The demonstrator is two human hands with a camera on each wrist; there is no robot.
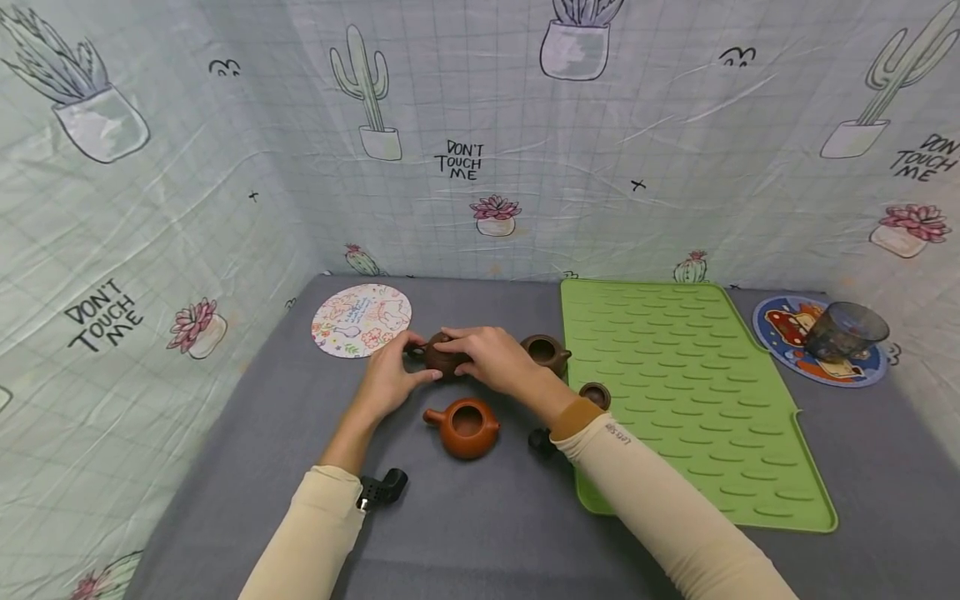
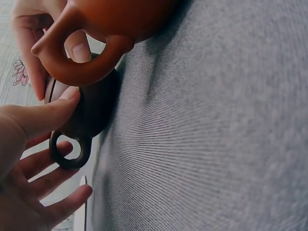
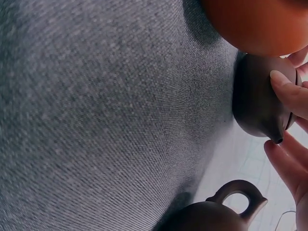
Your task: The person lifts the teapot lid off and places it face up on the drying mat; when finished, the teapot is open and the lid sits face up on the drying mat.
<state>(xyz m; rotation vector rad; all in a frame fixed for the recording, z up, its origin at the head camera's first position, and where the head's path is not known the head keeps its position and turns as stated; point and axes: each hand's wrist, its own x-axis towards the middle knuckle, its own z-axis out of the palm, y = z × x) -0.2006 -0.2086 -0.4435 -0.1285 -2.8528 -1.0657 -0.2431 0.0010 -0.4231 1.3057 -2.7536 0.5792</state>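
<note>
Both hands are at a dark brown teapot (image 1: pixel 441 358) on the grey cloth. My left hand (image 1: pixel 386 377) holds it on the handle side: in the left wrist view the thumb presses its body and the other fingers spread behind the ring handle (image 2: pixel 83 155). From the spout side my right hand (image 1: pixel 489 354) grips it, thumb on the near wall in the right wrist view, other fingers beyond the short spout (image 3: pixel 275 134). A lid seam shows near its top; the hands hide much of the lid. Nearer me stands an orange-brown teapot (image 1: pixel 452 437) with an uncovered mouth.
Right of the hands sits another dark, uncovered teapot (image 1: pixel 553 367). A small brown cup (image 1: pixel 595 397) stands by the edge of a green ribbed mat (image 1: pixel 675 375). A round floral mat (image 1: pixel 362 321) lies back left. At far right, a smoky glass (image 1: pixel 843 332) rests on a blue coaster (image 1: pixel 776 333).
</note>
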